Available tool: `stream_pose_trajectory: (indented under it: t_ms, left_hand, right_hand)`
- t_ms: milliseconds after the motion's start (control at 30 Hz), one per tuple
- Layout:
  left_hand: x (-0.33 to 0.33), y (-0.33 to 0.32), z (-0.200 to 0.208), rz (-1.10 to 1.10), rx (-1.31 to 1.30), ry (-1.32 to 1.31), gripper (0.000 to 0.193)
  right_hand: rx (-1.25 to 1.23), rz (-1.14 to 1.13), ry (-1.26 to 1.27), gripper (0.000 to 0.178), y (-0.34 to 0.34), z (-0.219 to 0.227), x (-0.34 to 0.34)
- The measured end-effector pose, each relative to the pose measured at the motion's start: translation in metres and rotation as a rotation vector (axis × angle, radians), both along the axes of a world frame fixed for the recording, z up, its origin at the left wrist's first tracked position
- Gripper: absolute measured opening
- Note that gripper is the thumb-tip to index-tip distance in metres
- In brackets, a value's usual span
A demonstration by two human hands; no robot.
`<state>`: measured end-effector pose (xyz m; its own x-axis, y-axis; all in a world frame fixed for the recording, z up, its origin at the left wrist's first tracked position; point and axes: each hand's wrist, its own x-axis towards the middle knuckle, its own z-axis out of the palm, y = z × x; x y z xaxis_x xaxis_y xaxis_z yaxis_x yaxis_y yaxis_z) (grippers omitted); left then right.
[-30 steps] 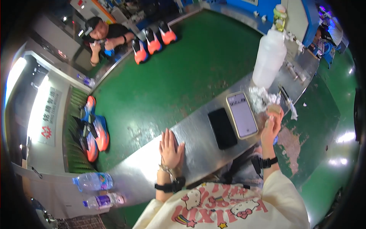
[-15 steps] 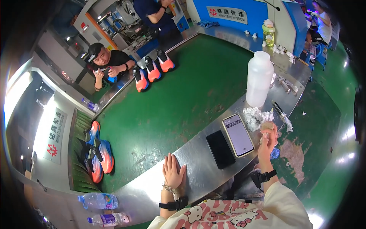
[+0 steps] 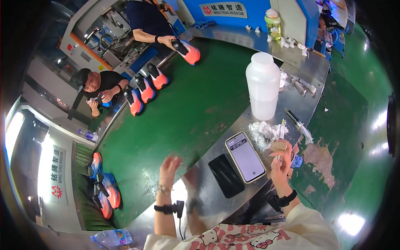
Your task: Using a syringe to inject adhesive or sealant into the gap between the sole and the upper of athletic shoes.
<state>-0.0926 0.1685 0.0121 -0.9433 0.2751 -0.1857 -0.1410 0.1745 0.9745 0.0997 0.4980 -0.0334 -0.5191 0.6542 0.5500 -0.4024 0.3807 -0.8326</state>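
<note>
My left hand (image 3: 170,170) is raised over the edge between the green belt (image 3: 166,116) and the metal ledge (image 3: 208,196). Its blurred fingers look loosely apart, with nothing visible in them. My right hand (image 3: 281,168) is closed around a small tan block (image 3: 278,146), whose exact kind I cannot make out. Crumpled white tissue (image 3: 263,134) lies just beyond that hand. A lit phone (image 3: 246,160) and a dark phone (image 3: 226,177) rest between my hands. Across the belt a co-worker's hand holds an orange, white and black sneaker (image 3: 189,53) by its upper part.
Three similar sneakers (image 3: 144,89) line the far belt edge; more (image 3: 106,187) sit at the left end. A large white plastic bottle (image 3: 263,87), a syringe (image 3: 298,125) and a yellow-green bottle (image 3: 273,27) stand or lie along the right ledge. Another co-worker (image 3: 104,89) sits at far left.
My left hand has lifted off the metal ledge. My right hand keeps its hold on the tan block. A co-worker's hand has brought another sneaker to the far belt edge. The view has shifted.
</note>
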Motion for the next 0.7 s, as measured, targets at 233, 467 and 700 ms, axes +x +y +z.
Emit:
stream_pose_trajectory:
  t_ms: [233, 467, 700]
  left_hand:
    - [-0.125, 0.122, -0.018, -0.168, 0.34, -0.472, 0.075]
    - [-0.127, 0.245, -0.016, -0.392, 0.423, -0.866, 0.088]
    - [-0.114, 0.323, -0.012, 0.076, 0.606, -0.721, 0.063]
  right_hand:
    - [-0.021, 0.007, -0.021, 0.03, -0.002, 0.003, -0.002]
    - [0.033, 0.006, -0.065, 0.033, 0.003, 0.001, 0.002]
    - [0.033, 0.031, -0.054, 0.032, 0.005, 0.006, 0.004]
